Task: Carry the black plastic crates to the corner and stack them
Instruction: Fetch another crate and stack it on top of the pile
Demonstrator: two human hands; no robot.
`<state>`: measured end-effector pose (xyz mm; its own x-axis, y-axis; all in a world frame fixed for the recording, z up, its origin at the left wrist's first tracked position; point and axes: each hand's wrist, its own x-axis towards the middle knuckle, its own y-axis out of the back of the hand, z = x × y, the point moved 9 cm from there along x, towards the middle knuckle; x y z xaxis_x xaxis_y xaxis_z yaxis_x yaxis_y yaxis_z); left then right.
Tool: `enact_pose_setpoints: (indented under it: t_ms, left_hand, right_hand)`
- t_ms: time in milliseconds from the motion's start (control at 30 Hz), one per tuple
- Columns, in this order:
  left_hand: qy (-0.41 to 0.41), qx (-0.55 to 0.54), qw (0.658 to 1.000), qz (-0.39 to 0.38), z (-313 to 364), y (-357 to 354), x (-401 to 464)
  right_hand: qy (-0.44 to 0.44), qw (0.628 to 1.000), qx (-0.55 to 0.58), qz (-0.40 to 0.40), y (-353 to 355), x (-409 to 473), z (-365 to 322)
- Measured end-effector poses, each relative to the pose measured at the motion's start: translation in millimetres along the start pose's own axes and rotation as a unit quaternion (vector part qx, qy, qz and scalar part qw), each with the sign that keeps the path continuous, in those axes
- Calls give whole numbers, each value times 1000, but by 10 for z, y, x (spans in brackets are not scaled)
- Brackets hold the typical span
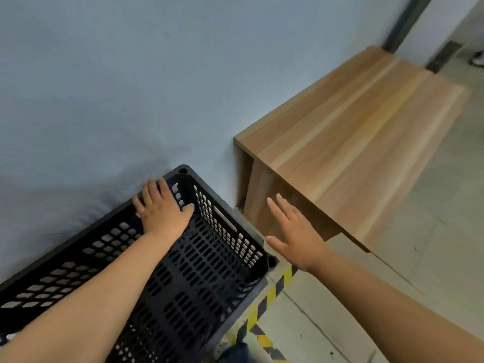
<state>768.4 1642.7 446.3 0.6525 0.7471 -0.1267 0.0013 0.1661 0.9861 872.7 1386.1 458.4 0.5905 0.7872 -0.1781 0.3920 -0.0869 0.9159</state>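
Currently the left hand (162, 210) is pressing flat on the black crate (183, 279) rim toward eleven o'clock, while the right hand (296, 231) is hovering spread and empty at three o'clock.

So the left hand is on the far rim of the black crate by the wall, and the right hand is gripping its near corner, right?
Not quite. In the head view the right hand is open and grips nothing, beside the black crate. The left hand does rest on its far rim by the wall.

Soft even daylight, faint shadow on wall (104, 100), slight motion blur, wide-angle edge bending
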Motion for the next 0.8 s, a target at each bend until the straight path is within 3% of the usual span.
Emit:
enact_pose_setpoints:
  t_ms: [167, 333, 600, 800]
  left_hand:
    - [-240, -38, 970, 23, 1573, 154, -675]
    - [-388, -1, 922, 8, 2914, 36, -1843]
    - [-523, -6, 847, -92, 4650, -463, -3870]
    - [-578, -53, 789, -201, 5706, -833, -5411]
  right_hand:
    - [-87, 996, 9, 25, 176, -739, 656]
    - [-157, 985, 24, 64, 487, -1752, 1319]
    - [-290, 950, 41, 105, 624, -3951, 2643]
    - [-456, 874, 81, 146, 494, -5847, 3488]
